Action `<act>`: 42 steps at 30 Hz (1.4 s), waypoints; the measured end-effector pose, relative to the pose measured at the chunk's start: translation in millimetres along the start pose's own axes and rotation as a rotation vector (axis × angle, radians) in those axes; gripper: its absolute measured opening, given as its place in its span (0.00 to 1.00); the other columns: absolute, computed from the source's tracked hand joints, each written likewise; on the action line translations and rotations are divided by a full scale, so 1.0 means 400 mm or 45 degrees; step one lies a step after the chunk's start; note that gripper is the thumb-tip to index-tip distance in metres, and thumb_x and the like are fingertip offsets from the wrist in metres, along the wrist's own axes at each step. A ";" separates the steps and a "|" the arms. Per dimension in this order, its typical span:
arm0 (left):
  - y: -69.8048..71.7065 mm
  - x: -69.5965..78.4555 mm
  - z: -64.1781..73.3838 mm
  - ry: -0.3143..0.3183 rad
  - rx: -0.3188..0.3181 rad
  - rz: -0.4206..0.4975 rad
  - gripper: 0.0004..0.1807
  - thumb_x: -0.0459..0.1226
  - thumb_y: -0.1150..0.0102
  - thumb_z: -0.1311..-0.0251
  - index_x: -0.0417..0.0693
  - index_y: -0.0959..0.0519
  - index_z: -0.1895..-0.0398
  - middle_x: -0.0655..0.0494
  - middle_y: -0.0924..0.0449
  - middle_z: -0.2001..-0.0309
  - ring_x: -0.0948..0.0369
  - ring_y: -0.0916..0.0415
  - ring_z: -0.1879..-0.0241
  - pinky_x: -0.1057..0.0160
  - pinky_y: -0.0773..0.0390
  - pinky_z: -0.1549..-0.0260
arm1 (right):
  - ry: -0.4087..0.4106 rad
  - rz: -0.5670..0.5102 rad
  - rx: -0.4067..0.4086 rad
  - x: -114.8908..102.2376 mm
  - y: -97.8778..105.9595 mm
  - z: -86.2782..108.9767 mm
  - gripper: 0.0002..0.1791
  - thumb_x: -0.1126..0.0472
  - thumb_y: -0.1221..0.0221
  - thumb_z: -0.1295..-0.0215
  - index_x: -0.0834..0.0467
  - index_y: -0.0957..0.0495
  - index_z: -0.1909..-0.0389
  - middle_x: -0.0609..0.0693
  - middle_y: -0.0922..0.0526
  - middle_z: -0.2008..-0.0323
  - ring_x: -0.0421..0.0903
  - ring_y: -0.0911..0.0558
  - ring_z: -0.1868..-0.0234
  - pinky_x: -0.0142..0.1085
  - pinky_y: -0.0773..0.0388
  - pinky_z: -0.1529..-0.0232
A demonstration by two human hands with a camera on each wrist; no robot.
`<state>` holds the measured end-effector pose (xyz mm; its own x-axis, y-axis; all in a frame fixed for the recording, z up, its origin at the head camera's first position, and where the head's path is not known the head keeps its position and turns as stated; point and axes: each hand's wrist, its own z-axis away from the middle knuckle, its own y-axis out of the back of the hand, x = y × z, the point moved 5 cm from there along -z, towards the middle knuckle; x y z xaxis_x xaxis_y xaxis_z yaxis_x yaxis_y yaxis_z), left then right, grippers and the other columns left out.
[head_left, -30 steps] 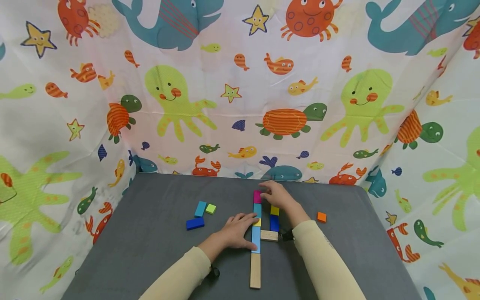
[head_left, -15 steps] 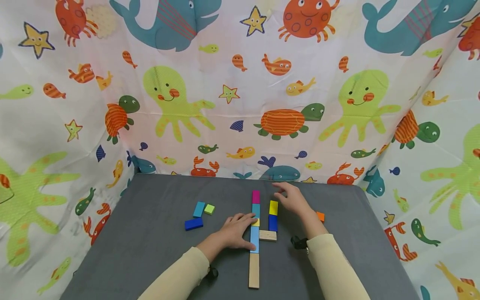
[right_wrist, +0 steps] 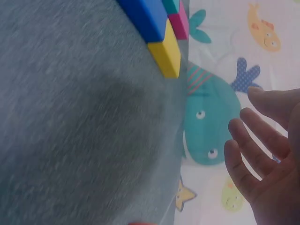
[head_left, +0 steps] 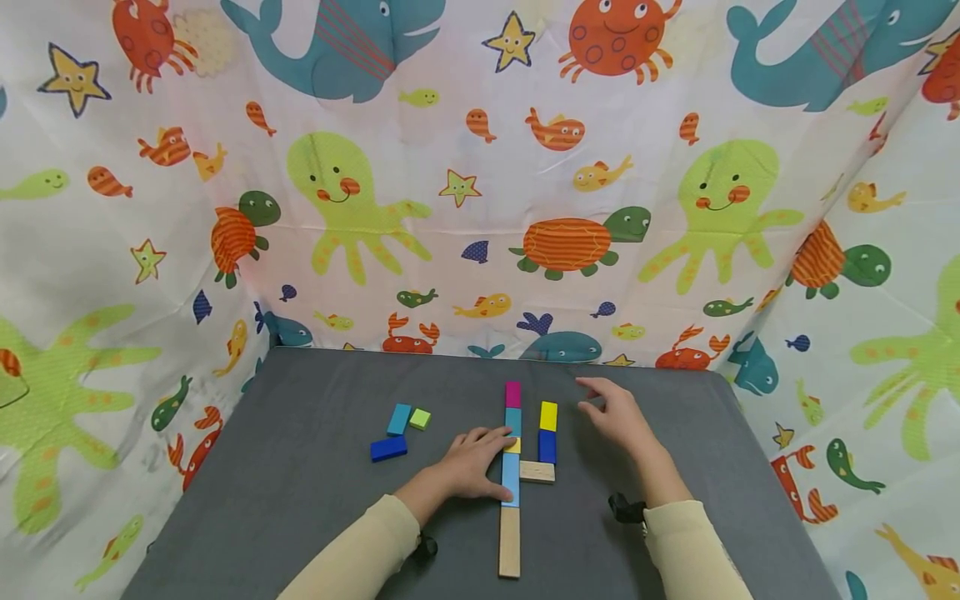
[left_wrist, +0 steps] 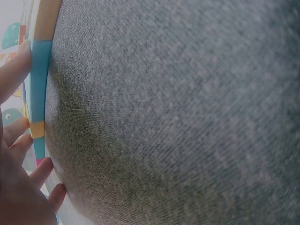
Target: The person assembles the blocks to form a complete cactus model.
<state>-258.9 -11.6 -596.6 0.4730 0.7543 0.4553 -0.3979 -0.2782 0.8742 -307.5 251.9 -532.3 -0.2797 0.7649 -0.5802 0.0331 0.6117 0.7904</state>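
grey tabletop (head_left: 300,475), white cloth (head_left: 450,225) behind, printed octopuses (head_left: 333,167), whales (head_left: 348,54), turtles (head_left: 567,244)

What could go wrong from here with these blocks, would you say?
The left hand rests on the long row, so a careless shift might push the light blue block under its thumb out of line. The right hand, holding nothing, could knock the yellow block nearest it if it swung inward.
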 end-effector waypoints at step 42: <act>-0.005 -0.003 0.001 -0.009 0.006 -0.019 0.54 0.69 0.34 0.50 0.66 0.42 0.21 0.67 0.51 0.19 0.54 0.48 0.24 0.41 0.45 0.28 | -0.323 0.139 -0.094 0.232 0.040 0.136 0.26 0.67 0.33 0.38 0.66 0.23 0.39 0.70 0.24 0.39 0.68 0.25 0.40 0.63 0.28 0.41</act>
<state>-258.4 -12.2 -598.9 0.4845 0.7540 0.4435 -0.3869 -0.2701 0.8817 -280.6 343.5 -584.3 -0.0289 0.8572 -0.5142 -0.0230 0.5137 0.8577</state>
